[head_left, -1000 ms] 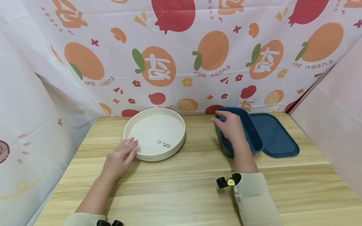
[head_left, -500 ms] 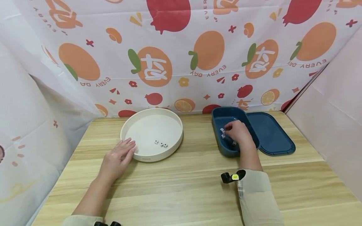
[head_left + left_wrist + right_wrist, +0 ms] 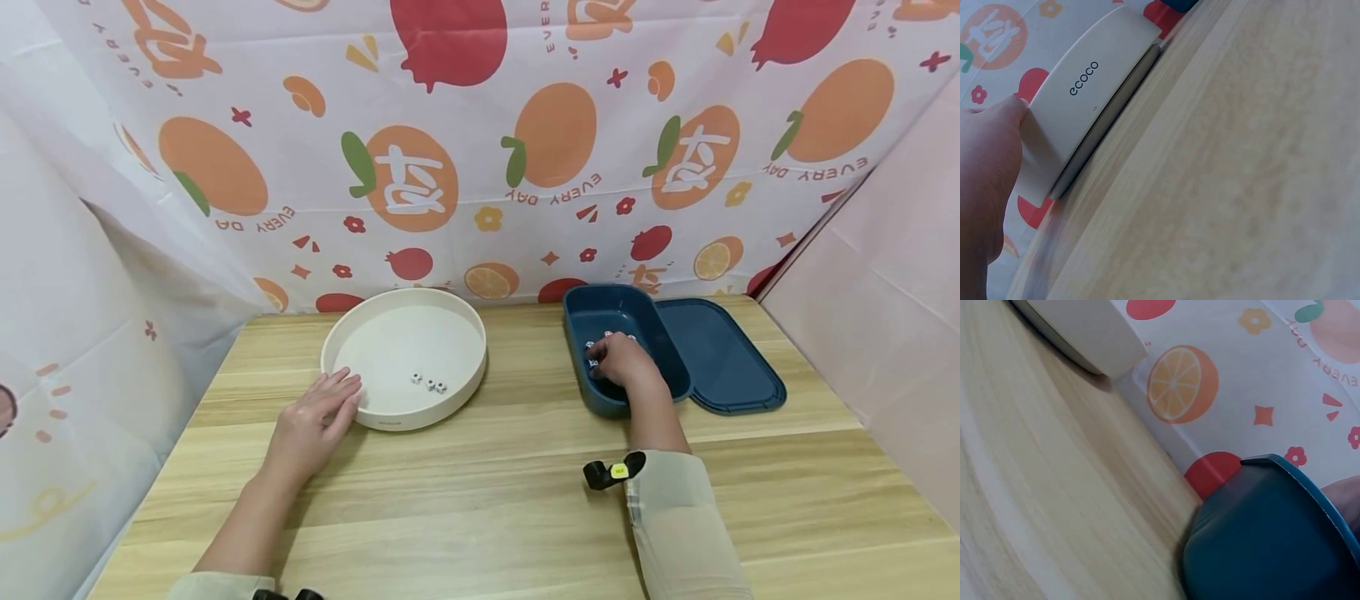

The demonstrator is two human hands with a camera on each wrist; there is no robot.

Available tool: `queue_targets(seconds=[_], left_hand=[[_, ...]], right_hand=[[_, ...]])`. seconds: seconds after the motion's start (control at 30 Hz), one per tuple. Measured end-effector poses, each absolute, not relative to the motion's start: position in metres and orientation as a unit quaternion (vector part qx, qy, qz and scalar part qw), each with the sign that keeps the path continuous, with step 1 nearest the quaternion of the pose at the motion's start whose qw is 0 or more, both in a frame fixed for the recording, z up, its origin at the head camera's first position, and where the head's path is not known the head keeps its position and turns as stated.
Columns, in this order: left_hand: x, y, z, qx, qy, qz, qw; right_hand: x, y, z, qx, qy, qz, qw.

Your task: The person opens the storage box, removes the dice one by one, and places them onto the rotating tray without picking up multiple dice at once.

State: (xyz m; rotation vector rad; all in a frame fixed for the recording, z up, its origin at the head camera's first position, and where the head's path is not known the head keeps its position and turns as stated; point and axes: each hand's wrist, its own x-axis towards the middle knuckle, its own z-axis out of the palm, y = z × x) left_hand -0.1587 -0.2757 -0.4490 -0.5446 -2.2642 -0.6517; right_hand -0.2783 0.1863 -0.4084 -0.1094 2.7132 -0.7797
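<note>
A round cream tray [image 3: 408, 333] stands on the left of the table, with three small white dice [image 3: 431, 385] near its front. My left hand [image 3: 311, 421] rests on the tray's front-left rim, fingers extended over the edge. On the right, a deep blue box [image 3: 606, 405] contains several white dice [image 3: 590, 344]. My right hand [image 3: 628, 363] reaches down into this box, fingers bent among the dice. Its fingertips are partly hidden, and I cannot tell whether they pinch a die. In the right wrist view, the wall of the box [image 3: 1260, 537] hides most of the hand.
A flat blue lid [image 3: 731, 358] lies right of the box, close against it. Behind the table hangs a fruit-print cloth [image 3: 487, 167]. The wooden table [image 3: 480, 500] extends in front of both containers.
My right hand has gone from above the blue box's rim down among the dice inside, which have shifted within the last half second. The left hand stays on the tray rim.
</note>
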Motion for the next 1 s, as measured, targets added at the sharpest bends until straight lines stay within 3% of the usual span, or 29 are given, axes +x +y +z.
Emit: queue_targets(seconds=[0.47,1.0], left_hand=[[-0.1608,-0.2758,-0.4488,-0.212,-0.875,-0.253,0.355],[-0.1596,-0.2756,-0.4474,-0.209,-0.877,-0.249,0.353]], right_hand=[[-0.2798,0.1863,-0.4086,-0.014,0.945,-0.284,0.162],[-0.2779,0.1871,-0.4045,-0.021,0.949,-0.288,0.129]])
